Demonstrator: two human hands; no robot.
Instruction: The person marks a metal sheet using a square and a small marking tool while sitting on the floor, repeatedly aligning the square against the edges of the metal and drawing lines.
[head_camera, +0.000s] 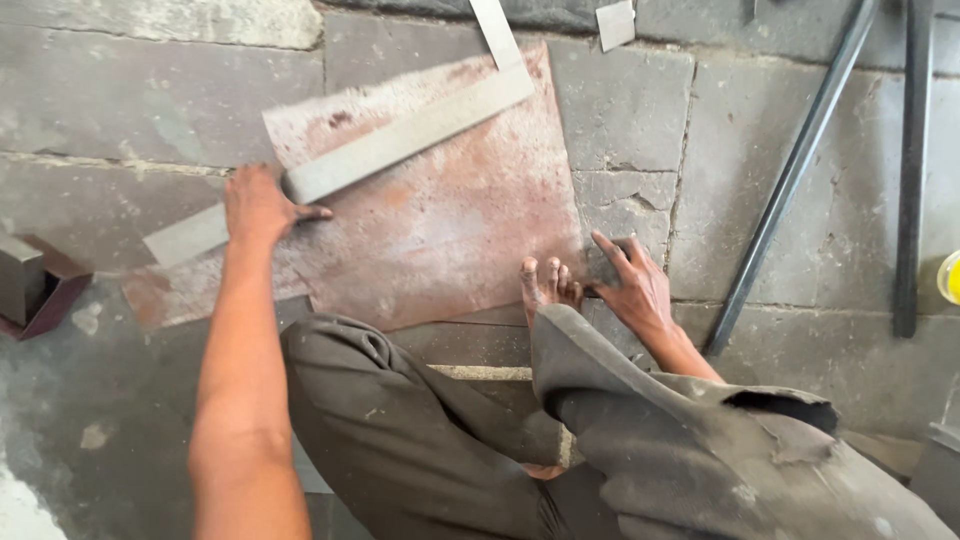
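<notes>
The metal sheet (440, 220) lies flat on the stone floor (130, 100). The steel square (400, 140) lies across the sheet's far-left part, its long blade overhanging the left edge. The left hand (258, 205) rests on that blade. A bare foot (548, 283) sits on the sheet's near-right corner; the right hand (632, 285) lies just right of it. Two metal bars (790, 180) lie well to the right.

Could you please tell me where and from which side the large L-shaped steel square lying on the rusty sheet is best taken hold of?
Probably grip the L-shaped steel square by its long flat blade, near the end under the left hand, coming from above. That end overhangs the rusty metal sheet, so fingers could likely curl under its edge; elsewhere it lies flat on the sheet.
</notes>
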